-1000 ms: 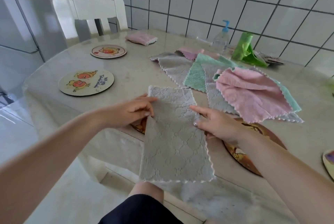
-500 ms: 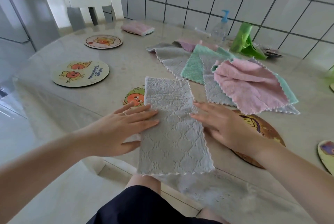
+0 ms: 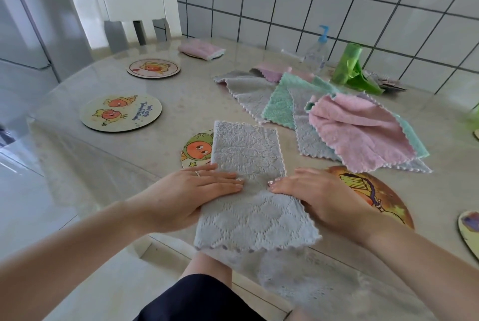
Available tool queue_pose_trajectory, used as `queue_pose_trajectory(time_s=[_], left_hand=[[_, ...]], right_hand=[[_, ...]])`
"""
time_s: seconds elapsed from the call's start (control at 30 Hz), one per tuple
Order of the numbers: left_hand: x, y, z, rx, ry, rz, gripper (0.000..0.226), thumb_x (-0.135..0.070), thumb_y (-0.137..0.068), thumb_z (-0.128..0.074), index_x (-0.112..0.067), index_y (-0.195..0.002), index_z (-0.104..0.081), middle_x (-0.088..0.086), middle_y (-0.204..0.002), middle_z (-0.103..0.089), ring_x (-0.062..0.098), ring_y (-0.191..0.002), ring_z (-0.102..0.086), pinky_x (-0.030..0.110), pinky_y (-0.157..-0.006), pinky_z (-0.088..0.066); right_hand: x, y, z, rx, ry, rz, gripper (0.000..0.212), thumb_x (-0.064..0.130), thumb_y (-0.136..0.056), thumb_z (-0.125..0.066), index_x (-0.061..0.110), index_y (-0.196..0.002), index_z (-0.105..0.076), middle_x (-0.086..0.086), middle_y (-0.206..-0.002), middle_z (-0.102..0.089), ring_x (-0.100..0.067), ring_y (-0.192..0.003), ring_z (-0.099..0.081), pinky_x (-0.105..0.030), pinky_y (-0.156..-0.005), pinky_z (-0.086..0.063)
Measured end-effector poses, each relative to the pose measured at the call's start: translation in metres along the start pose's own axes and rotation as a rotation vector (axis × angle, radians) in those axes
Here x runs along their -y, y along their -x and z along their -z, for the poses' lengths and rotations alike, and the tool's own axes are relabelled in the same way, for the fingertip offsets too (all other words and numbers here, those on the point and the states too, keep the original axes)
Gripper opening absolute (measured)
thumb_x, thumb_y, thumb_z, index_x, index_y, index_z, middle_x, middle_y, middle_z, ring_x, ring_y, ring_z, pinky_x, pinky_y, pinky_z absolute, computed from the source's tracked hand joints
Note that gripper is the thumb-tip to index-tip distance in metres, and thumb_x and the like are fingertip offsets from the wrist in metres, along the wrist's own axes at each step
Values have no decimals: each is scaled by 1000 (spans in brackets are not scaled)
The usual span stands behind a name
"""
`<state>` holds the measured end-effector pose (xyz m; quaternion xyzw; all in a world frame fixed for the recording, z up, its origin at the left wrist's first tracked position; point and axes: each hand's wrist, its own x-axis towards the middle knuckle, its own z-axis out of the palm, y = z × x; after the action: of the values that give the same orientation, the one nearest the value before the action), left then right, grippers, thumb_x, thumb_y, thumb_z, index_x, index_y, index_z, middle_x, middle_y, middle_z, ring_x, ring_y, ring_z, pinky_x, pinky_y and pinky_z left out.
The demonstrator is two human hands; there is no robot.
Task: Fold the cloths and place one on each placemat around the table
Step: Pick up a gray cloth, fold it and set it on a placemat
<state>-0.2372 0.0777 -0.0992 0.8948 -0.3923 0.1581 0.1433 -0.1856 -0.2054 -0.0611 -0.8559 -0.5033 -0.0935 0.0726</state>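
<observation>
Both hands had slid inward: left hand (image 3: 191, 192) and right hand (image 3: 315, 195), fingers straight and together, pressed the grey cloth (image 3: 248, 185) at lower centre, ready for its next fold.

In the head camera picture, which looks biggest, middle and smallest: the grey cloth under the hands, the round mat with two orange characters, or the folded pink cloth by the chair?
1. Grey folded cloth, though it lies nearest the camera.
2. Round cartoon placemat with two orange characters.
3. Folded pink cloth near the white chair, farthest away, so its real size is unsure.
</observation>
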Motion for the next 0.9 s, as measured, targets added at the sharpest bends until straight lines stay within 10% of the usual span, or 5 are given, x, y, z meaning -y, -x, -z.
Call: queue_pose_trajectory(time_s=[0.43, 0.5, 0.67, 0.77, 0.9], left_hand=[[-19, -24, 17, -220, 554, 669, 19, -27, -89, -57, -30, -71, -52, -17, -60, -59, -3, -53, -52, 13, -51, -37], [-13, -32, 22, -207, 698, 731, 8, -27, -89, -58, -28, -97, -56, -15, -78, -66, -6, -69, -61, 15, -65, -49], [7, -49, 23, -163, 830, 913, 90, -28, -88, -60, -34, -146, 9, -9, -107, -69, 10, -93, -67, 39, -89, -52], [14, -56, 25, -114, 871, 933, 94, -27, -88, -60, -35, -145, 15, -7, -108, -69, 12, -94, -67, 38, -89, -52], [19, -54, 25, -105, 1007, 932, 86, -25, -89, -59, -42, -144, 5, -10, -107, -69, 7, -91, -68, 22, -74, -55]], right_hand=[[29, -6, 5, -178, -512, -451, 35, 50, -77, -59, 16, -81, -69, 21, -65, -63, 3, -64, -61, -12, -53, -44], [17, -19, 1, -210, -496, -582, 28, 44, -79, -63, 23, -63, -58, 14, -55, -57, 0, -57, -57, -14, -50, -39], [-12, -47, -9, -142, -442, -705, 40, 38, -85, -63, 18, -59, -40, 7, -53, -39, -8, -50, -41, -21, -47, -26], [-16, -54, -8, -111, -499, -750, 17, 33, -85, -64, 16, -84, -61, 10, -66, -54, -5, -63, -54, -16, -54, -32], [-23, -56, -10, -46, -485, -811, 66, 36, -84, -63, 18, -141, -35, 12, -82, -54, -3, -75, -53, -20, -66, -40]])
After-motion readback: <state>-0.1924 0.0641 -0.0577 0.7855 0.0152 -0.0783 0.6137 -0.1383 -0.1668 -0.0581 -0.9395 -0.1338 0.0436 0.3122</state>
